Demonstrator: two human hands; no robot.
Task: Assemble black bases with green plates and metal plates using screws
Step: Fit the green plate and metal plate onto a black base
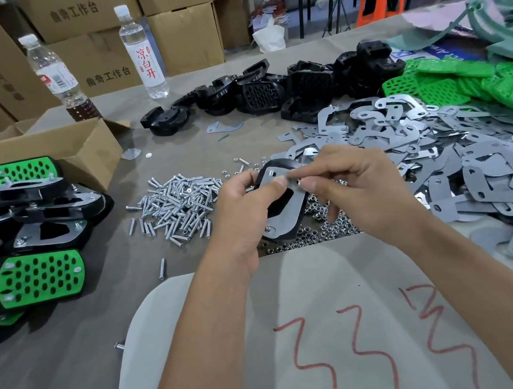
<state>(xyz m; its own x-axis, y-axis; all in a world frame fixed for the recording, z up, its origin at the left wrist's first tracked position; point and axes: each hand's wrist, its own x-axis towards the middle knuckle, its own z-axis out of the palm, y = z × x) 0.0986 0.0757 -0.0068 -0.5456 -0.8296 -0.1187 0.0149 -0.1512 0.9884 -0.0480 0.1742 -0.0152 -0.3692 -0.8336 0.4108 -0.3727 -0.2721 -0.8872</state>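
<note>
My left hand grips a black base with a metal plate laid on its upturned face, held above the table's middle. My right hand pinches something small at the plate's upper edge with thumb and forefinger; what it holds is too small to tell. A screw end sticks up near the plate's lower corner. Loose screws lie in a heap left of my hands. Nuts are scattered under them. Black bases, metal plates and green plates are piled behind and to the right.
Finished green-and-black assemblies are stacked at the left, beside an open cardboard box. Two water bottles stand at the back. A pale sheet with red marks lies at the near edge. Cartons are stacked behind the table.
</note>
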